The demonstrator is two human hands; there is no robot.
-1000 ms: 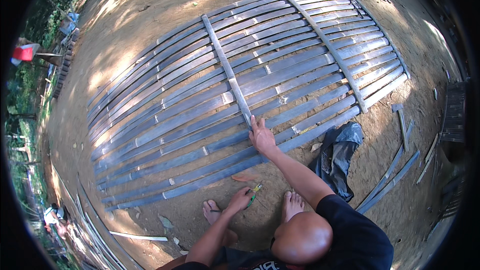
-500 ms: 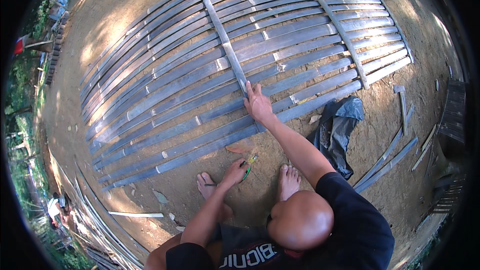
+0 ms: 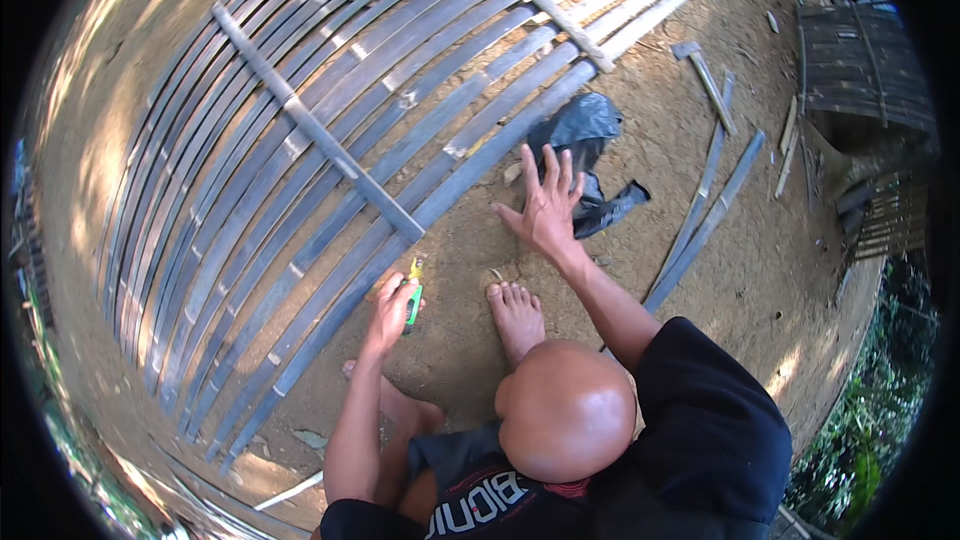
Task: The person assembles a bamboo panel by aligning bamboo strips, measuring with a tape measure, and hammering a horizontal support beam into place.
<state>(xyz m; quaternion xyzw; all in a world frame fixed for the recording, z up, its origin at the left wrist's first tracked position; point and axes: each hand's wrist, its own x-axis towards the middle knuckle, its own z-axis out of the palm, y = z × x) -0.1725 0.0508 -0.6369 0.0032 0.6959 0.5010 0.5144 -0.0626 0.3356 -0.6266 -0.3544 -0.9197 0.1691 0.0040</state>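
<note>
Bamboo lattice (image 3: 356,52) lies on the bare earth (image 3: 690,270), its left crosspiece (image 3: 318,133) free of my touch: half a second ago my right grip (image 3: 548,215) rested on it, and has since lifted away to the lattice's right, fingers spread wide, holding nothing. That, I judge, leaves the crosspiece lying unsteadied. My left grip (image 3: 388,312), closed around a green-and-yellow tool (image 3: 413,305), likely a tape measure, has moved just beside the lattice's near edge. Fingers hide part of the tool; the lattice's far side is cut off; whether I touch the black plastic bag (image 3: 585,120), I cannot tell.
</note>
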